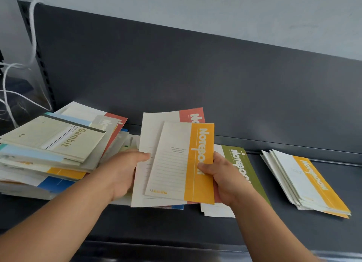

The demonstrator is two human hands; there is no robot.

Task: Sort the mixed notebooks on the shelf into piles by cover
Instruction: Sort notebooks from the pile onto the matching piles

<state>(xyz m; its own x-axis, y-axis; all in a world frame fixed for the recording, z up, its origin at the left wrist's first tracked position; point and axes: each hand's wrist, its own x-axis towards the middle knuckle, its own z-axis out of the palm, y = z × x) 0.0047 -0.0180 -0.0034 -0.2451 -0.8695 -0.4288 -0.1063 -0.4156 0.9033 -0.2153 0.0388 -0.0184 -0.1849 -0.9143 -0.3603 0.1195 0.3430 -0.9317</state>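
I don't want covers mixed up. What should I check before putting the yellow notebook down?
1. Right hand grips the yellow notebook: ok.
2. Left hand holds the red notebook behind it: ok.
3. The two are separated, not gripped together: cannot tell.
4. Yellow pile lies on the shelf, top uncovered: ok.
5. Green notebook lies flat below that hand, out of the way: ok.

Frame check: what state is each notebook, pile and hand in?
Yellow-band notebook: lifted, pinched by right hand.
Red-band notebook: lifted behind it, gripped by left hand.
Green-band notebook: flat on shelf, partly under the right hand.
Yellow-band pile: flat on shelf, fanned, far right.
Mixed stack: unsorted, Gambit notebook on top.
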